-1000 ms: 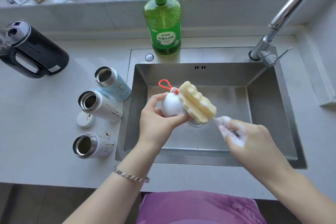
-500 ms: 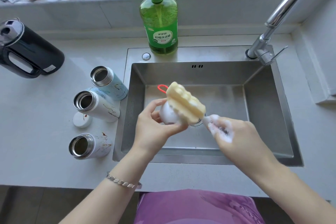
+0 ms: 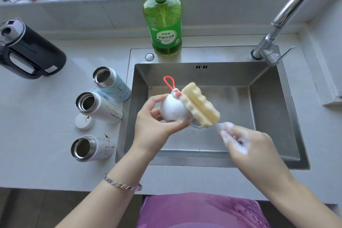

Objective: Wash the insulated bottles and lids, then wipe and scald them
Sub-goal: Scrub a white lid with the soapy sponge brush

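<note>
Over the sink (image 3: 277, 116), centre frame: lid (image 3: 171, 112) white, rounded, foam-coated, with a red loop (image 3: 169, 81) standing at its 12 o'clock. Lid sits inside the left hand (image 3: 157, 127), whose digits curl round it from 9 and 6 o'clock. Brush (image 3: 201, 105), a yellow ribbed sponge, lies against the lid at 3 o'clock. Right hand (image 3: 248, 146), lathered, is clenched round the brush handle at the sponge's 5 o'clock.

Counter, 9 o'clock of the sink: blue bottle (image 3: 111, 84), white bottle (image 3: 98, 106) and third bottle (image 3: 90, 148), all uncapped. Spare lid (image 3: 84, 121) lies flat just beside the white bottle. Soap (image 3: 163, 24) stands at the sink's 12 o'clock; tap (image 3: 288, 9) at 1 o'clock.
</note>
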`<action>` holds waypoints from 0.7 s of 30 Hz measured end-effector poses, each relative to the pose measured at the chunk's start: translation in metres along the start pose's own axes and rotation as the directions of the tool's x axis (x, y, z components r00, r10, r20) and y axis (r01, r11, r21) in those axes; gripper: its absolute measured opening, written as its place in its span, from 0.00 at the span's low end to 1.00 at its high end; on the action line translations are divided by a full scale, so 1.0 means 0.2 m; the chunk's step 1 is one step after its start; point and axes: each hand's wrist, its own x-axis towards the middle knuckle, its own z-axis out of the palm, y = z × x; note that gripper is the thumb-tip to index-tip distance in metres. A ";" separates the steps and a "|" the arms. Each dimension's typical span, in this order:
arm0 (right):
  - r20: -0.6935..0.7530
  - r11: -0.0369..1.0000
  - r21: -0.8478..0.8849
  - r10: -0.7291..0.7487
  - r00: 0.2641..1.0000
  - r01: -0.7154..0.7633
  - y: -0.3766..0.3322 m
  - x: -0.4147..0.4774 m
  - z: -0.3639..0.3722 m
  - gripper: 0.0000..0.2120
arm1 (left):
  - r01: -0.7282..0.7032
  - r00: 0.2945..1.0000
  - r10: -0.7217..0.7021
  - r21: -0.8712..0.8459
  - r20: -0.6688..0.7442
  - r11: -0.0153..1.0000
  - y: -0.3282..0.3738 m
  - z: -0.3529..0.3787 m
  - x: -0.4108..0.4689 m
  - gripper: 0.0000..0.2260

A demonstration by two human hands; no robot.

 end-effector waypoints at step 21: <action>-0.074 0.998 0.052 0.025 0.997 -0.022 0.06 0.02 0.07 0.10 | 0.035 0.994 -0.009 -0.231 0.112 0.972 0.01 -0.04 0.02 0.30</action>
